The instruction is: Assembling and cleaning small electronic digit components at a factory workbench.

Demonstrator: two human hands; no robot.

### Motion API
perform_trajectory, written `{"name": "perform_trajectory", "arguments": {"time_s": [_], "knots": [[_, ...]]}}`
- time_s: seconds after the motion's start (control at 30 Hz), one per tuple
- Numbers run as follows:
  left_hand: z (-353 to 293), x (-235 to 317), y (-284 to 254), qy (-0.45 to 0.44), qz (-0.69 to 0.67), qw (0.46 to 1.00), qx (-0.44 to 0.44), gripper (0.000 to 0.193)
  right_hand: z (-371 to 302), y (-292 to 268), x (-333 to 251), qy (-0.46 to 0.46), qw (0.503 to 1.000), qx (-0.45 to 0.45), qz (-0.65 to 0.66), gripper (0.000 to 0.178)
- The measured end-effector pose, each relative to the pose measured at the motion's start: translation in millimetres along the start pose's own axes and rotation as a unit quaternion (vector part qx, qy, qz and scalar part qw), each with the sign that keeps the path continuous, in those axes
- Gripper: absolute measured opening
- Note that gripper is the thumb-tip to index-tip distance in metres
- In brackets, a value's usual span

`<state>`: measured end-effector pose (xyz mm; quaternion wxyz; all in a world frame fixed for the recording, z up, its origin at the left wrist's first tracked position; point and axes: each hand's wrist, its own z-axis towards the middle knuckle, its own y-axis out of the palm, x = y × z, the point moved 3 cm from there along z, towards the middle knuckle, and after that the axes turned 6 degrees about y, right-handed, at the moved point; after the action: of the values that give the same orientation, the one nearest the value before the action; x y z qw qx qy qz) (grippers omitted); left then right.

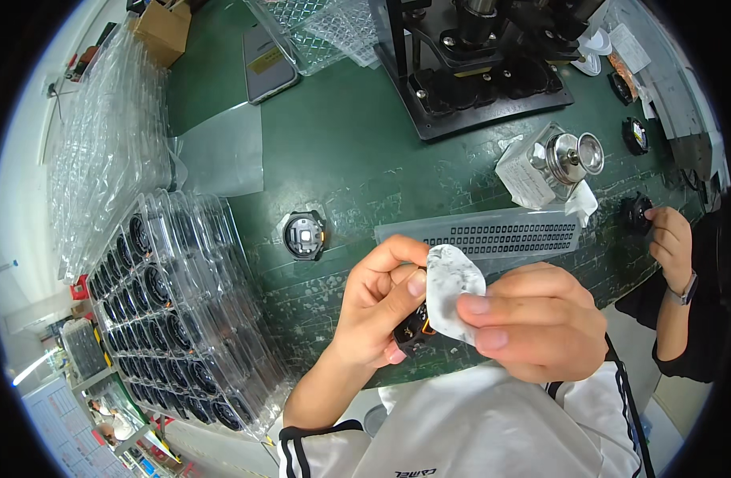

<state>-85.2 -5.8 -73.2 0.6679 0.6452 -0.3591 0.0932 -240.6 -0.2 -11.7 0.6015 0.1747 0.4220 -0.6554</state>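
Note:
Between the thumb and fingers of my left hand (373, 307) is a round black watch case (414, 331) with an orange detail on its edge. It is partly hidden by the hand and a white wipe (449, 283) with grey smudges. The fingers of my right hand (544, 327) are closed on that wipe, which stands upright against the case. Whether the wipe touches it, I cannot tell. Beyond my hands lies a clear sheet with rows of small black stickers (513, 239). Another watch case (304, 236) rests on the green table, to the left.
Stacked clear trays of black watch parts (174, 319) line the left side. A black press fixture (485, 99) stands at the back, near a glass dispenser bottle (540, 167) and a phone (268, 68). At right, a co-worker's hand (672, 243) touches a round black part (638, 213).

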Motion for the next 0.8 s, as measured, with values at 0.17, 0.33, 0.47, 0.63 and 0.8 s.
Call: {"name": "perform_trajectory", "arguments": {"time_s": [0.17,0.33,0.47,0.63,0.8], "knots": [[-2,2,-1,0.003,-0.005,1.0,-0.005,0.017,3,13,-6,-0.088,0.99,-0.009,-0.112,0.025],[1,4,-4,0.018,0.036,0.999,0.007,0.017,-1,18,-12,-0.125,0.985,-0.035,-0.118,0.025],[-1,10,-4,0.032,0.035,0.999,0.018,0.016,6,-3,2,-0.059,0.997,0.03,0.048,0.02],[1,11,-4,-0.006,-0.057,0.998,0.007,0.017,2,-17,8,0.114,0.976,0.126,0.135,0.025],[0,12,-5,0.016,-0.065,0.996,-0.064,0.021,10,-24,2,0.149,0.988,0.04,-0.024,0.003]]}}
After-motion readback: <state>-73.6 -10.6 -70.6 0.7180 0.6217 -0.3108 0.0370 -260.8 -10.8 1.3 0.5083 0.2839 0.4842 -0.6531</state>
